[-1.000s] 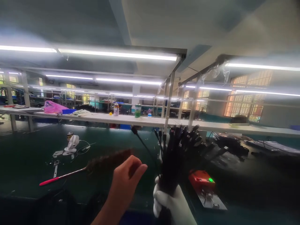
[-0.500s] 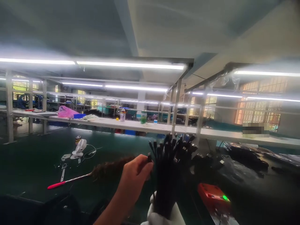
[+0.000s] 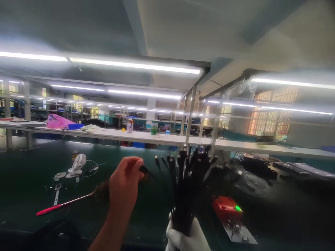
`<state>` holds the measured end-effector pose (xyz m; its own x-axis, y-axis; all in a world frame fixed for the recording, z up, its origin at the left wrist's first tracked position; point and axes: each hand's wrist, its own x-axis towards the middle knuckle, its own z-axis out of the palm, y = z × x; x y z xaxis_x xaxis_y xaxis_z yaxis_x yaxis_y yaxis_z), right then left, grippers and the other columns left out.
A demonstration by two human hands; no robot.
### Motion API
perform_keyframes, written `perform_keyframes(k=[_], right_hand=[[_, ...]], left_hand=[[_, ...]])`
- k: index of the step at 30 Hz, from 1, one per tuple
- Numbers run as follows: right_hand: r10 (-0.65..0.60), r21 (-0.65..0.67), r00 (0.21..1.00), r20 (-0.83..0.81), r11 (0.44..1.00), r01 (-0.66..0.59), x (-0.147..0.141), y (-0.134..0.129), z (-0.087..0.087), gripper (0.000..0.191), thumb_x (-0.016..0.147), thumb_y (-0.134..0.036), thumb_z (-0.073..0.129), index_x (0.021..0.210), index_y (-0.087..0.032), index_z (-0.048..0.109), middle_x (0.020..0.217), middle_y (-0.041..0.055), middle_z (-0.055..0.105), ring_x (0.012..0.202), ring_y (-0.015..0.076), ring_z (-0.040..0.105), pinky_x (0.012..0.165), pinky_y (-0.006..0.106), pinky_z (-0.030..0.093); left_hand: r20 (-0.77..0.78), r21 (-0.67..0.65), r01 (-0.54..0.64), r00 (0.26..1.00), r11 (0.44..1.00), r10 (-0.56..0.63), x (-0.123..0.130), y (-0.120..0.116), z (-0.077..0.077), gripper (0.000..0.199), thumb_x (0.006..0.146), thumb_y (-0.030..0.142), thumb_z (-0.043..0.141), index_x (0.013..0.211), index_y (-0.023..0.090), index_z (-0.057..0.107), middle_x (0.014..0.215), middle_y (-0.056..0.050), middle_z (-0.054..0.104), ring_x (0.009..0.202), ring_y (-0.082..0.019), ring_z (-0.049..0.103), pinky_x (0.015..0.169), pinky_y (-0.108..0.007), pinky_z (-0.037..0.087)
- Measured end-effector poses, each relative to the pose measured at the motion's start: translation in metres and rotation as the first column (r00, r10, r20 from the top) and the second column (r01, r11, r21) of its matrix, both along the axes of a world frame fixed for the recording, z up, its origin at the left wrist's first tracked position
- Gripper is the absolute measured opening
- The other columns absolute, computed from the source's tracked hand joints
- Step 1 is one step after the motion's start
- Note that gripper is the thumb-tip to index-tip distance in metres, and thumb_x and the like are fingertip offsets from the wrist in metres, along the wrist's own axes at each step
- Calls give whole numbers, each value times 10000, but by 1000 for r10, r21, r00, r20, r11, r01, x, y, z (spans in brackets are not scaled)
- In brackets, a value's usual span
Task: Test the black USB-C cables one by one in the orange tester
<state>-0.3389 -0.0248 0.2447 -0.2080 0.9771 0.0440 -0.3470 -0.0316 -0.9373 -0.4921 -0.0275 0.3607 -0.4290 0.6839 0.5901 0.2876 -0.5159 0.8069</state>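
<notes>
A thick bundle of black cables (image 3: 187, 195) stands upright, its metal-tipped plugs fanned out at the top. Wrapped round its lower part is my right hand (image 3: 185, 235), in a white glove. My left hand (image 3: 125, 177), bare, is to the left of the bundle and pinches one black cable end at its fingertips. That cable runs from the fingers back toward the bundle. Between the two, a separate plug (image 3: 157, 161) leans out from the bundle's left side.
On the dark green table are a small white fan (image 3: 77, 164), a red-handled duster (image 3: 49, 210) and an orange device (image 3: 227, 208) with a green light. Clear plastic bags (image 3: 250, 184) and black cables lie at the right. Behind runs a white shelf (image 3: 167, 139) with bottles and a pink bag.
My left hand has moved left and up, away from the bundle, drawing a cable end outward. The view has shifted slightly, so the background sits further left.
</notes>
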Motion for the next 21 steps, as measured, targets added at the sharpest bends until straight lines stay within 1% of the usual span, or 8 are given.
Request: perform_keyframes(k=[2, 3, 5, 7, 12, 15, 18, 21], right_hand=[[45, 47, 998, -41, 998, -43, 6, 1, 4, 303, 596, -197, 697, 846, -174, 527, 529, -28, 586, 400, 141, 528, 491, 321, 467], [57, 52, 997, -54, 997, -54, 9, 1, 5, 303, 593, -223, 708, 837, -178, 533, 549, -21, 595, 404, 142, 531, 490, 321, 466], [84, 61, 996, -32, 995, -82, 13, 1, 6, 273, 589, -271, 725, 778, -185, 547, 528, -15, 592, 411, 148, 535, 492, 316, 461], [107, 72, 994, 22, 991, -108, 15, 2, 6, 239, 594, -300, 721, 716, -186, 550, 461, -14, 573, 421, 159, 546, 503, 309, 455], [141, 57, 980, 138, 987, -150, 13, 2, 1, 188, 615, -257, 654, 722, -171, 527, 431, -21, 571, 415, 157, 548, 463, 276, 428], [152, 34, 981, 124, 987, -157, 10, 4, -8, 231, 605, -222, 657, 775, -168, 510, 458, -32, 577, 388, 135, 528, 441, 260, 409], [164, 5, 986, 0, 986, -164, 5, 6, -19, 386, 547, -191, 693, 876, -169, 492, 557, -32, 615, 376, 109, 508, 426, 250, 396], [173, 4, 984, -51, 985, -173, 3, 7, -23, 400, 526, -140, 682, 875, -170, 489, 557, -37, 613, 375, 93, 487, 427, 236, 376]], left_hand=[[-18, 24, -137, 990, 990, 138, 11, -16, -13, 118, 821, 323, 582, 740, 239, 600, 567, 46, 554, 550, -144, 534, 523, -237, 412], [-122, 67, -53, 991, 996, 61, 19, -21, -19, 125, 806, 307, 593, 701, 243, 616, 582, 39, 568, 528, -140, 525, 509, -241, 410], [-321, 41, 228, 925, 973, -204, 36, -26, -28, 90, 803, 251, 596, 748, 246, 668, 683, 17, 626, 563, -137, 566, 531, -238, 435], [-376, -60, 337, 865, 940, -334, 49, -21, -30, 128, 832, 210, 560, 866, 236, 681, 780, -3, 646, 616, -137, 596, 569, -231, 461], [-415, -168, 432, 784, 886, -461, 49, -5, -15, 350, 825, 105, 532, 1103, 291, 635, 908, 14, 613, 718, -122, 594, 652, -208, 472], [-402, -251, 490, 732, 835, -550, 43, 1, -8, 277, 755, 88, 604, 962, 263, 662, 915, 22, 601, 669, -107, 576, 615, -202, 458], [-328, -369, 544, 683, 754, -653, 38, 7, -6, 187, 716, 104, 641, 861, 221, 635, 719, 44, 602, 608, -121, 573, 580, -220, 451], [-254, -413, 588, 659, 696, -708, 35, 11, -8, 98, 714, 161, 670, 785, 202, 616, 613, 59, 585, 537, -123, 560, 532, -233, 453]])
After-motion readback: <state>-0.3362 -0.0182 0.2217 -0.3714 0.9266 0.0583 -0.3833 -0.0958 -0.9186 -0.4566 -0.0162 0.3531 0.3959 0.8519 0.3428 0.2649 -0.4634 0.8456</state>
